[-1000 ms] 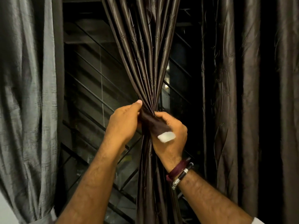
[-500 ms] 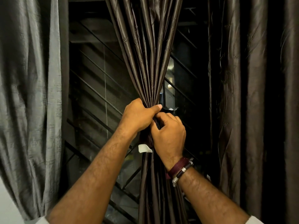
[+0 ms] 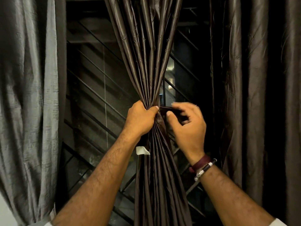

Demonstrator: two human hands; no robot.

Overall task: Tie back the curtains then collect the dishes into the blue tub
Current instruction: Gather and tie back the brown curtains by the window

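Note:
A dark brown satin curtain [image 3: 146, 62] hangs in the middle, gathered into a tight bunch at waist height. My left hand [image 3: 140, 119] is clenched around that bunch from the left. My right hand [image 3: 187, 126] is just right of it, thumb and fingers pinching one end of a dark maroon tie-back band [image 3: 169, 109] that runs to the bunch. The band's other end, with a white tab [image 3: 142, 150], hangs below my left wrist. No dishes or blue tub are in view.
A grey curtain [image 3: 27, 103] hangs at the left and another dark brown curtain [image 3: 244, 95] at the right. Behind the gathered curtain is a dark window with a black metal grille [image 3: 97, 98] of slanted bars.
My right hand has come off the bunch and drawn the band's end out to the right. The left hand keeps its grip. The white tab stays below my left wrist.

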